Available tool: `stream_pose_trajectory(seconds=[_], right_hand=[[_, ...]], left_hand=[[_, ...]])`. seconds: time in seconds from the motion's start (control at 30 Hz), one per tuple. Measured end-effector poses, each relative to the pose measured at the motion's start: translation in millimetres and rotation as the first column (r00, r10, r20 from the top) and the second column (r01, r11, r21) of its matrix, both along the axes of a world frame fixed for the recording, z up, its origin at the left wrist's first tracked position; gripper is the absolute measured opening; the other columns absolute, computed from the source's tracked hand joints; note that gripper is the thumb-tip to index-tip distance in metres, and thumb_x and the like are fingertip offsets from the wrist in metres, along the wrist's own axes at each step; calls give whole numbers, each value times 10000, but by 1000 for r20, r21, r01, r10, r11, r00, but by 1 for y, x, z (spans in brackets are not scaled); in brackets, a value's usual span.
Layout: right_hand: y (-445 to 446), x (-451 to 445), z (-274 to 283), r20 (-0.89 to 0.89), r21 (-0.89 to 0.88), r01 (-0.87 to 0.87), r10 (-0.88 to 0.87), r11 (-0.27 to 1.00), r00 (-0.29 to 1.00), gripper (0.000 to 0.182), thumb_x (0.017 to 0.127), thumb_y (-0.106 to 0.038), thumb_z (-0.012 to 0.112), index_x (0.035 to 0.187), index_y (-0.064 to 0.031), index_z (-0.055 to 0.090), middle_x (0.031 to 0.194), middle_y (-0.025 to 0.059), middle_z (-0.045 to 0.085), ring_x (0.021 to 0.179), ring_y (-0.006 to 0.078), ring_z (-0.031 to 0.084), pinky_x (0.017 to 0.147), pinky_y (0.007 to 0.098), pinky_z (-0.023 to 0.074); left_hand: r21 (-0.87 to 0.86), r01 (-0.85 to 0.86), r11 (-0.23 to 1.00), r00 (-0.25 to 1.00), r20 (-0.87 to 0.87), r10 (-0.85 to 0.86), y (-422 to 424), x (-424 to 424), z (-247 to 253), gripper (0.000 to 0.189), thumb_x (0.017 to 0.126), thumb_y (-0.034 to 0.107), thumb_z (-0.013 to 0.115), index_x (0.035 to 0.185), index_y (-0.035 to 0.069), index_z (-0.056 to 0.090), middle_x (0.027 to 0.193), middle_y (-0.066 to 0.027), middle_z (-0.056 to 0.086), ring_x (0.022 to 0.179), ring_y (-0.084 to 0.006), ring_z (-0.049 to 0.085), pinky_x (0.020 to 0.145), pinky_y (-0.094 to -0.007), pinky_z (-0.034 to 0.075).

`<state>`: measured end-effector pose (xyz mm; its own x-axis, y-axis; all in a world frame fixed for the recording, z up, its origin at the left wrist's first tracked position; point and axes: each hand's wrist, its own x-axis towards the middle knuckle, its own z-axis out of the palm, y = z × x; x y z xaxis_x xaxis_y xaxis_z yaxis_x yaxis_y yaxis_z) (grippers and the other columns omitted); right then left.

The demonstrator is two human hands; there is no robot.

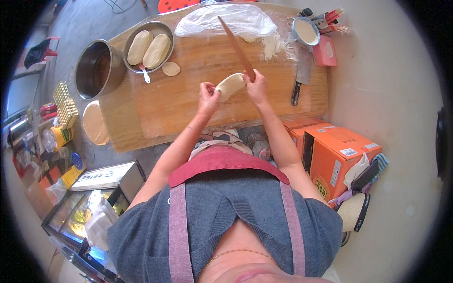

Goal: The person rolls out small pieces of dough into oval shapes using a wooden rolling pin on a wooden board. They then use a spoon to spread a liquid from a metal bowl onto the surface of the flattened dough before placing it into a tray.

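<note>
A flat, elongated piece of dough [229, 89] is stretched between my two hands above the wooden board [177, 102]. My left hand [208, 97] pinches its left end with thumb and fingers. My right hand [257, 87] holds the other end and also grips a tapered wooden rolling pin [236, 44], which points away from me. At the far left of the board, two long dough ovals [156, 51] lie in a round metal pan [172, 43]. A white-handled brush [145, 75] leans over the pan's near rim. Beside it lies a small dough disc [171, 69].
A deep metal pot [116, 67] stands left of the pan. Clear plastic sheeting [226, 21] covers something at the back. Toward the right are a cleaver [296, 92], a bowl of flour [293, 30] and a pink tissue box [325, 53]. Orange cartons [339, 141] stand by my right arm.
</note>
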<state>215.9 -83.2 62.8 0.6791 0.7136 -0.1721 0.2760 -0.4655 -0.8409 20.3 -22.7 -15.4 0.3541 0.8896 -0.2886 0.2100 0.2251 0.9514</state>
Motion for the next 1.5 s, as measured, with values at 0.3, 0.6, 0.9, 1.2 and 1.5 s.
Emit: stream_pose_trajectory(seconds=[0.3, 0.6, 0.9, 1.2, 1.5], right_hand=[[-49, -8, -1, 363, -75, -234, 245, 969, 899, 297, 895, -251, 781, 1103, -68, 674, 1012, 122, 708, 947, 341, 696, 774, 422, 555], [-40, -26, -27, 628, -130, -444, 420, 887, 655, 545, 953, -392, 696, 1389, -92, 564, 1529, 190, 478, 1450, 406, 416, 1135, 531, 394], [-48, -43, -58, 647, -127, -294, 303, 947, 699, 629, 1075, -389, 486, 1581, -31, 380, 1674, 241, 305, 1538, 452, 298, 1203, 598, 282], [-8, -34, -57, 633, -83, -158, 175, 984, 754, 685, 1070, -407, 471, 1604, 1, 334, 1665, 254, 318, 1546, 439, 293, 1229, 582, 262], [11, -28, -55, 626, -56, -23, 53, 998, 778, 708, 1051, -369, 520, 1616, -2, 305, 1679, 255, 283, 1546, 458, 277, 1234, 598, 244]], left_hand=[[638, 333, 694, 879, -477, 17, 51, -34, 68, 395, 931, 50, 718, 1294, 27, 565, 1343, -191, 594, 1229, -346, 587, 1018, -421, 505], [575, 615, 539, 735, -665, -130, 32, -61, 20, 844, 963, 432, 656, 1602, -7, 323, 1726, -194, 202, 1593, -395, 191, 1264, -572, 196], [582, 705, 406, 704, -642, -302, 54, -73, 22, 880, 980, 399, 649, 1627, -33, 236, 1706, -270, 187, 1596, -431, 145, 1281, -541, 186], [625, 707, 331, 697, -695, -175, 109, -29, 19, 992, 946, 582, 583, 1641, -20, 210, 1719, -230, 191, 1602, -396, 159, 1287, -536, 166], [626, 677, 387, 723, -664, -192, 106, -25, 24, 939, 946, 468, 649, 1629, -27, 236, 1720, -238, 171, 1595, -408, 165, 1275, -545, 193]])
